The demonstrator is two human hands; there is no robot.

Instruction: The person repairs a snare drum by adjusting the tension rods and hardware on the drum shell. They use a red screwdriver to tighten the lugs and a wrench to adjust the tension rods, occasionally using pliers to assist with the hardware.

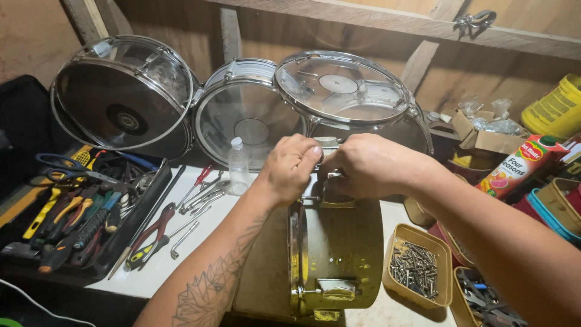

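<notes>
Pinching a small metal lug [327, 144] at the top edge of a yellowish drum shell [339, 242], the left hand [292, 168] and right hand [369, 165] meet fingertip to fingertip, fingers curled tight, seemingly to steady the fitting from both sides. The shell lies on its side on the white surface [154, 269] at centre, a tub of screws [417, 269] kept within reach at its 3 o'clock. Loose wrenches [200, 200] and a tool tray [72, 218] sit at 9 o'clock, three chrome drums [242, 112] leaning at 12 o'clock.

Dim room, bright frontal light, glare on drumheads [342, 85], edges perhaps slightly warped.
</notes>
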